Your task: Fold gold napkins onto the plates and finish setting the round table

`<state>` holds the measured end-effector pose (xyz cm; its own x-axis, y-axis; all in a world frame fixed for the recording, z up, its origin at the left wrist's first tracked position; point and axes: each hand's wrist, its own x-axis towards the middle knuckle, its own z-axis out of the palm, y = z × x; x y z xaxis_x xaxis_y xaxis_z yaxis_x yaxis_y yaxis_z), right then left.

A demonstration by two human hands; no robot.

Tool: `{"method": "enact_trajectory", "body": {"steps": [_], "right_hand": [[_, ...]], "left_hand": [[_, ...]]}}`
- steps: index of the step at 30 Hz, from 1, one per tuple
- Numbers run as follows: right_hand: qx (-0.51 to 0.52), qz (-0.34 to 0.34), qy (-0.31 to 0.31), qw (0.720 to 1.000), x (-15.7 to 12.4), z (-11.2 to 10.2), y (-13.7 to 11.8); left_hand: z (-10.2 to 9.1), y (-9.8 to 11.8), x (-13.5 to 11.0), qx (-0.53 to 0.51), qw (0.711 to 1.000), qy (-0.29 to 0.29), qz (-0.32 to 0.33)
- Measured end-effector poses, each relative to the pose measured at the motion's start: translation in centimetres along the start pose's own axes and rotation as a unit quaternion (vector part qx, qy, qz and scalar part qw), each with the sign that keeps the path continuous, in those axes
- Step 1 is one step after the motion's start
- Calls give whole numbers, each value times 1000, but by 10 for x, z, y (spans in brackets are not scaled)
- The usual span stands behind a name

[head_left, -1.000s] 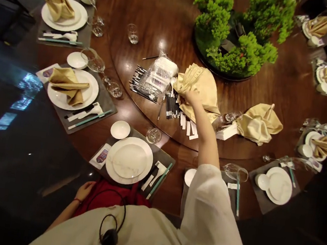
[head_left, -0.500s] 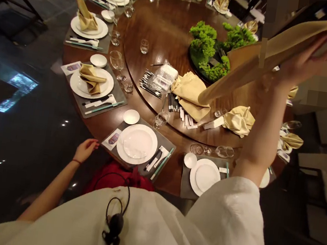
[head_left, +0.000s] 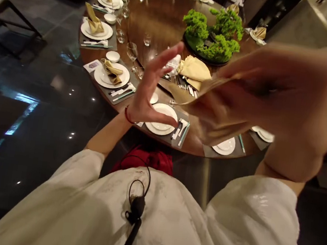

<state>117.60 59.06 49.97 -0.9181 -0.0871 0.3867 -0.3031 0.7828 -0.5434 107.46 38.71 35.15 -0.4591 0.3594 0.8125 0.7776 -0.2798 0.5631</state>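
Entered in our inventory: one round wooden dining table (head_left: 164, 22), dark and glossy, standing on a polished dark stone floor (head_left: 45, 123) that reflects blue light. We note a dark-framed chair (head_left: 2, 17) at far left.

Right hand (head_left: 276, 109): blurred, close to the lens, its fingers (head_left: 248, 69) narrowed on a gold cloth napkin (head_left: 191, 98), which stretches over the table edge toward the other hand.

Left hand (head_left: 153, 85): empty, fingers (head_left: 167, 56) spread wide from the thumb, above a bare white plate (head_left: 161, 119); red cord bracelet (head_left: 128, 116) at the wrist.

On the table we count gray place mats (head_left: 176, 134), teal chopsticks (head_left: 183, 134), stemmed glasses (head_left: 132, 52) and a white plate bearing a folded gold napkin (head_left: 111, 75). A green shrub centerpiece (head_left: 211, 36) stands mid-table. Cream sleeves (head_left: 248, 214) fill the foreground.
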Motion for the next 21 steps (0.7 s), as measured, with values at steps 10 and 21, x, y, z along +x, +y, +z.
{"method": "enact_trajectory", "body": {"steps": [10,21], "right_hand": [[-79,74,-180,978,-128,103,-40],[65,152,-406,899,-273,132,1]], "left_hand": [[-14,78,-137,61,963,-221,-143],[-99,105,-193,37,930,-285,-228]]}}
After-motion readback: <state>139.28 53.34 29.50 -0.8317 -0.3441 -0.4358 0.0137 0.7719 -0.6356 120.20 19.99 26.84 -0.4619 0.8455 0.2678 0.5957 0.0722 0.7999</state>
